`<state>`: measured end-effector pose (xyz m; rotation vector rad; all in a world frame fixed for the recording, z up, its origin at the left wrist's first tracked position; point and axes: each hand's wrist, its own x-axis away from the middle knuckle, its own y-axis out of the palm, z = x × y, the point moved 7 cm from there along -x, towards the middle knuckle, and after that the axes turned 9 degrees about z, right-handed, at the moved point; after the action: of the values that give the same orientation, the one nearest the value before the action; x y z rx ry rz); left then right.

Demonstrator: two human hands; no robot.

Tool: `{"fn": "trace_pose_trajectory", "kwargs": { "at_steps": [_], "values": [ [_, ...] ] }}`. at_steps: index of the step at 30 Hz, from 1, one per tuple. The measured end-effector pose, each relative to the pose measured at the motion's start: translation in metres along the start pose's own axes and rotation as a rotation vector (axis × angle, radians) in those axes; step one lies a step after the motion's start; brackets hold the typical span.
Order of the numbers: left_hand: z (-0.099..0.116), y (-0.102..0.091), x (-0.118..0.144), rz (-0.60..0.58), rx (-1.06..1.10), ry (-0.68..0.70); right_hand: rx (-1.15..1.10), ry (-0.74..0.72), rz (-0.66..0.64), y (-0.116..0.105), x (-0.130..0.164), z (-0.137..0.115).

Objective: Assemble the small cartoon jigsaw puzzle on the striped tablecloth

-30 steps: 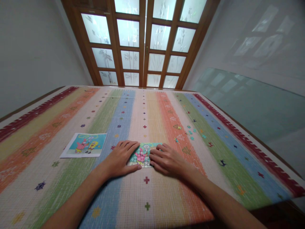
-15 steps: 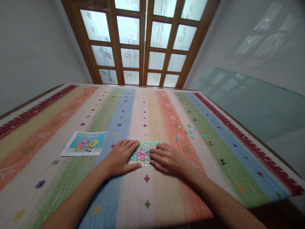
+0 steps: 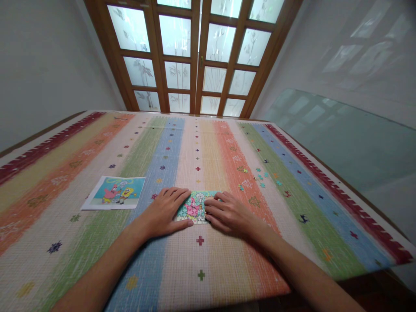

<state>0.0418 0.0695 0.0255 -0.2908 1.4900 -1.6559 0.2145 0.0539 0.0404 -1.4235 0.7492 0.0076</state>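
A partly assembled jigsaw puzzle (image 3: 192, 209) with a pink cartoon figure lies flat on the striped tablecloth between my hands. My left hand (image 3: 167, 210) rests on its left side, fingers stretched out and thumb along the near edge. Over the right part of the puzzle is my right hand (image 3: 224, 212), its fingers bent and close together, fingertips down on the pieces. Whatever those fingers may pinch is hidden beneath them, as is that side of the puzzle. To the left lies a printed picture sheet (image 3: 115, 193) showing cartoon figures on a teal background.
Several loose jigsaw pieces (image 3: 262, 185) are scattered to the right, beyond my right hand. The striped tablecloth (image 3: 201, 255) covers the table, whose near edge is at the bottom right. Wooden glazed doors (image 3: 196, 60) stand behind the table, and a glass panel (image 3: 344, 134) is at the right.
The camera view has shifted slightly. Both hands stay in nearly the same place on the puzzle, and the right fingers have barely moved.
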Motion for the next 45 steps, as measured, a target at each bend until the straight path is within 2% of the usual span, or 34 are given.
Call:
{"fn": "trace_pose_trajectory", "kwargs": {
  "at_steps": [8,16,24,30,35,45],
  "values": [
    [0.000,0.002,0.000,-0.004,-0.009,0.001,-0.065,0.005,0.006,0.002,0.002,-0.001],
    [0.001,0.001,0.000,-0.002,-0.016,0.005,-0.179,0.040,0.119,-0.002,0.000,-0.002],
    [0.000,0.000,0.000,0.000,-0.015,-0.006,-0.195,0.045,0.137,-0.006,0.001,0.006],
    [-0.001,0.000,0.001,0.010,-0.010,0.001,-0.159,0.015,0.065,-0.002,0.000,0.007],
    [0.000,0.000,0.000,0.001,-0.016,0.004,-0.154,0.056,0.035,-0.001,-0.001,0.008],
    [-0.001,0.001,0.000,0.003,-0.009,-0.006,-0.136,0.029,0.064,0.000,0.002,0.004]
  ]
}}
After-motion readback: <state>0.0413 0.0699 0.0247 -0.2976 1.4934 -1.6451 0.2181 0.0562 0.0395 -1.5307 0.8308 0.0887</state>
